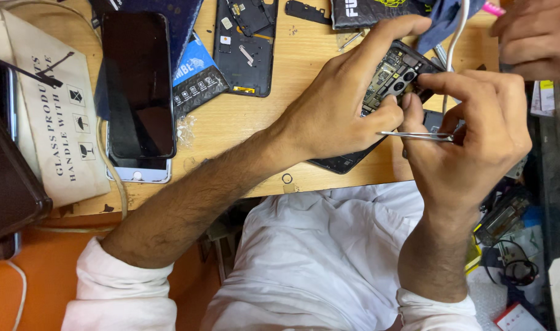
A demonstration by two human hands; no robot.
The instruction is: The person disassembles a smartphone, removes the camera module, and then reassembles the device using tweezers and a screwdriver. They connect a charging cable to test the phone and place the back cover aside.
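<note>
Opened phone (pixel 395 72) half-hidden under both hands

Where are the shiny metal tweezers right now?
In the head view, the tweezers are right of centre, lying level in the right hand, just below the opened phone that the left hand grips.

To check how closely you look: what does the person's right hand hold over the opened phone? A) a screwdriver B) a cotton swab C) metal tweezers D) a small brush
C: the right hand pinches thin metal tweezers, their tips pointing toward the left hand, which steadies the opened phone.
</note>
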